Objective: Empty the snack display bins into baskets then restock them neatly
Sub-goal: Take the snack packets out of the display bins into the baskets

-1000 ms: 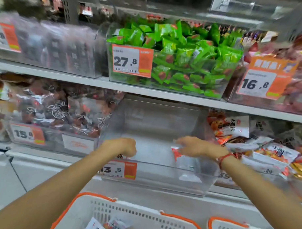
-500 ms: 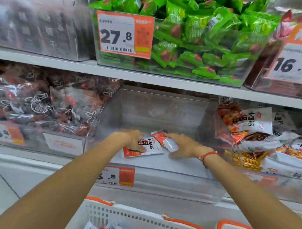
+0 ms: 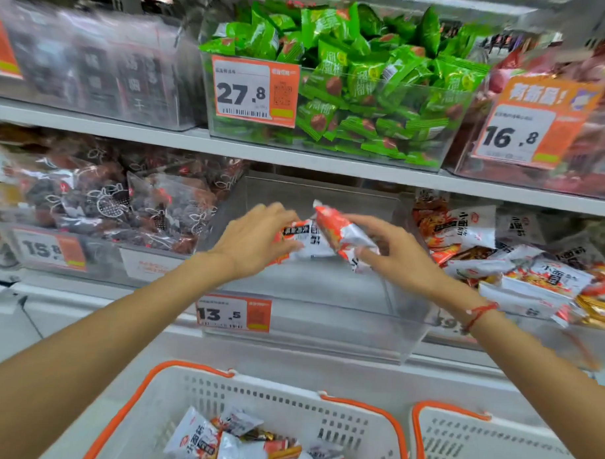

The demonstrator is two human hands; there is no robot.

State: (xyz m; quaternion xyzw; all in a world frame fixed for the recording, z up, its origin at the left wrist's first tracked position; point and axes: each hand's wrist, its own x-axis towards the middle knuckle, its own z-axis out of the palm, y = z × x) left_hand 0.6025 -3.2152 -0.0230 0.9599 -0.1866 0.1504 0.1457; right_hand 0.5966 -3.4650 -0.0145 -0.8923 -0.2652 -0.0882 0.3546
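Observation:
A clear plastic display bin [image 3: 301, 335] with a 13.5 price tag stands on the lower shelf, nearly bare inside. My left hand [image 3: 256, 238] grips a white and red snack packet [image 3: 304, 241] above the bin floor. My right hand [image 3: 393, 253] pinches a second white and red packet [image 3: 342, 230], tilted and lifted against the first. Below the shelf stands a white basket with an orange rim [image 3: 274, 400], with several of the same packets [image 3: 238, 443] in it.
A second white and orange basket [image 3: 492, 442] stands at the lower right. Neighbouring bins hold dark packets [image 3: 123, 202] on the left and more white and red packets [image 3: 533, 265] on the right. Above are a bin of green packets [image 3: 350, 86] and a red-packet bin [image 3: 572, 111].
Both hands have lifted the two packets off the bin floor and brought them together. The camera has tipped down, so more of the baskets shows.

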